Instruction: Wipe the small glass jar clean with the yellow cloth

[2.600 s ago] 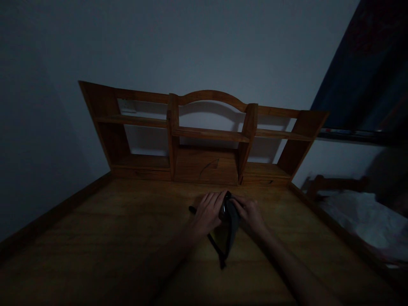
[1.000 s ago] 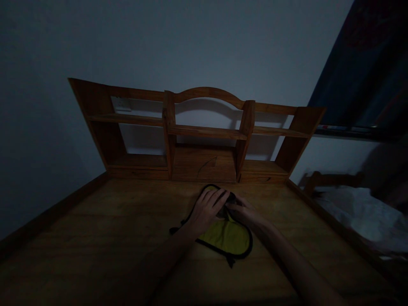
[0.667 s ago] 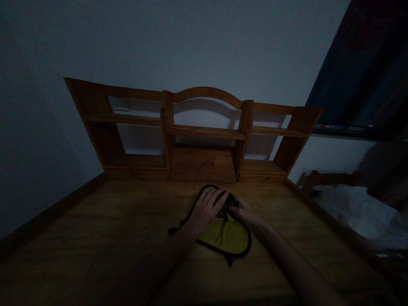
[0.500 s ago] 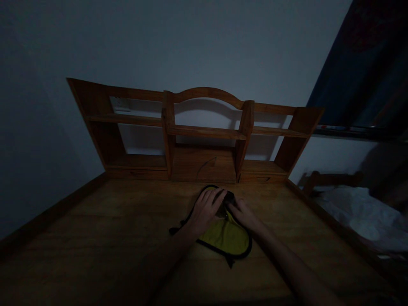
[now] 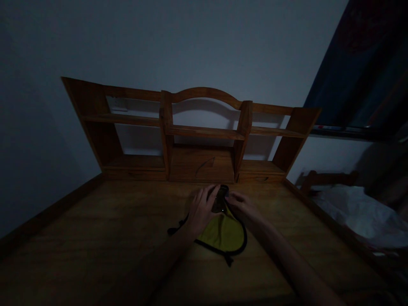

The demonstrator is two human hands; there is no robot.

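A yellow cloth pouch with black edging (image 5: 223,233) lies on the wooden desk (image 5: 111,238), a black strap trailing off its left side. My left hand (image 5: 201,209) rests on the pouch's far left part, fingers curled round a small dark object (image 5: 220,199) at the pouch's top. My right hand (image 5: 242,208) meets it from the right, fingertips pinched on the same object. The room is dim and I cannot make out what the dark object is.
A wooden shelf unit (image 5: 197,131) with bare shelves stands at the back of the desk against the wall. A raised rim (image 5: 47,216) runs along the desk's left edge. To the right, past the desk, lie white bedding (image 5: 357,212) and a wooden bed frame.
The pouch, folded and dark 2.6 s ago, now lies unfolded with its yellow side up. In the last half second the far end has been drawn in and the dark object lifted between both hands.
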